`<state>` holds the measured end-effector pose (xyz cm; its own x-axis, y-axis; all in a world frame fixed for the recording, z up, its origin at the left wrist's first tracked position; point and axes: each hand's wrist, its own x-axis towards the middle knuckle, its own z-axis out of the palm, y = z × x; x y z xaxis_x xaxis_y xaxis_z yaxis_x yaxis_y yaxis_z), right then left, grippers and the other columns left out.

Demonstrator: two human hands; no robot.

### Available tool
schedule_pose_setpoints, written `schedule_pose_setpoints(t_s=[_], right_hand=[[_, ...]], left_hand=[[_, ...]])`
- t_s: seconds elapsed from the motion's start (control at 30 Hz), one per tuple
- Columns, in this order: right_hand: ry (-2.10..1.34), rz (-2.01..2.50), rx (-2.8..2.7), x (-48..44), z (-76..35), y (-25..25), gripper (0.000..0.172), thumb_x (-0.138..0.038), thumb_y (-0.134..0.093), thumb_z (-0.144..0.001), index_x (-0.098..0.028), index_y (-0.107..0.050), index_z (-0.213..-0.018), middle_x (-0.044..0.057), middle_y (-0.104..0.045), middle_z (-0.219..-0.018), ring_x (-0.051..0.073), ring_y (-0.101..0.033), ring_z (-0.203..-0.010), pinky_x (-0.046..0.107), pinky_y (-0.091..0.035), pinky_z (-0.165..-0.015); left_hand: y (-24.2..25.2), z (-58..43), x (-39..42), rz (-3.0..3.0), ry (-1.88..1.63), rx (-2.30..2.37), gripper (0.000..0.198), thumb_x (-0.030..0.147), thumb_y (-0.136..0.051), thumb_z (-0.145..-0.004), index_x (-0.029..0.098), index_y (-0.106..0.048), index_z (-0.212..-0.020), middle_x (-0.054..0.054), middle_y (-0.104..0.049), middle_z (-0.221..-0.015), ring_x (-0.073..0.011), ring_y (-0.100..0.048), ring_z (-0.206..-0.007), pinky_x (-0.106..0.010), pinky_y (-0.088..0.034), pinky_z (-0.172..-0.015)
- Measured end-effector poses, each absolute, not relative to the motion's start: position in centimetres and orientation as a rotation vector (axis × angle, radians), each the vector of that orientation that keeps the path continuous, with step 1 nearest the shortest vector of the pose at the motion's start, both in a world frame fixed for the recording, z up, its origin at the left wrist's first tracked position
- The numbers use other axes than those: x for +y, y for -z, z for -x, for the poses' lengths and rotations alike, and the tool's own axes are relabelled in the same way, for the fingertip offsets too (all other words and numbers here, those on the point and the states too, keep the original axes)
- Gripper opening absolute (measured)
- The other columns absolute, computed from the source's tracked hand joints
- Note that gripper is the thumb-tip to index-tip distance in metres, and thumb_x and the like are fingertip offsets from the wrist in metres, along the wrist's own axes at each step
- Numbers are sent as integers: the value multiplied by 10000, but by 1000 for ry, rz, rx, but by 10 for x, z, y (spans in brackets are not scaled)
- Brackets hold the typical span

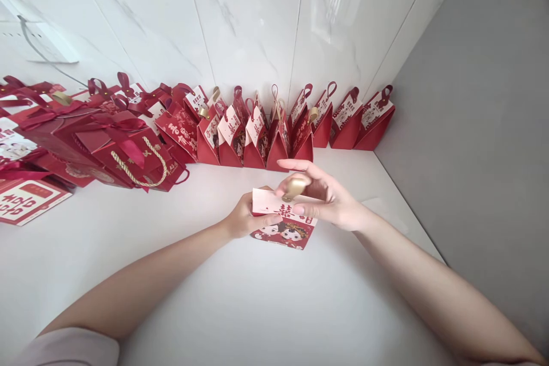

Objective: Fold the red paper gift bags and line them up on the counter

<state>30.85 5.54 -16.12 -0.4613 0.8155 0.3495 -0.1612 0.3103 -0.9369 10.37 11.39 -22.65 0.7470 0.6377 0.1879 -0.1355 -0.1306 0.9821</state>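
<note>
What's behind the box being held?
White table, then red boxes along the tiled wall. The held box hides its own back and part of the left hand.

A: How bright is it?
B: Bright and soft. The white surface [193, 297] looks evenly lit, with faint grey shadows beneath the 2 arms [146, 274].
A: Any glare?
B: A pale streak shines on the tiled wall [249, 28], high and right of centre. The light's source I can't tell.
A: Darker parts?
B: The grey panel [484, 97] at right, dimmest in its top corner.
A: Sharpness?
B: The gold loop [295, 189] is smeared; the box [283, 234] shows its printed faces fairly clearly.
A: Distortion?
B: Wide-angle: the wall's seams splay, and bags [128, 148] at left look stretched.
</note>
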Motion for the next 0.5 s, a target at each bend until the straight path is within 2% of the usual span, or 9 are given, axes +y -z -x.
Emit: schedule_pose_setpoints(t_s=[0.1, 0.27, 0.5], right_hand=[[-1314, 631, -1544, 62, -312, 166, 441, -285, -676, -851, -281, -521, -1264, 29, -634, -1005, 166, -631, -902, 323, -543, -782], [-1158, 732, -1394, 71, -319, 173, 151, -341, -614, -892, -251, -649, -1008, 31, -668, -1014, 187, -638, -965, 367, -523, -863], [-946, 841, -1352, 82, -327, 182, 179, -391, -604, -891, -228, -658, -942, 27, -663, -925, 163, -616, -844, 336, -520, -782]], left_hand=[[229, -103, 112, -1539, -762, 523, 317, 274, -754, -740, 126, -641, -997, -81, -704, -943, -225, -668, -866, -318, -538, -761], [231, -101, 114, -1470, -912, 734, 415, 339, -764, -728, 122, -660, -1067, -117, -711, -1070, -284, -670, -982, -350, -548, -835], [234, -102, 128, -1368, -1024, 793, 434, 378, -782, -699, 116, -670, -1025, -130, -714, -1063, -302, -674, -980, -368, -566, -820]])
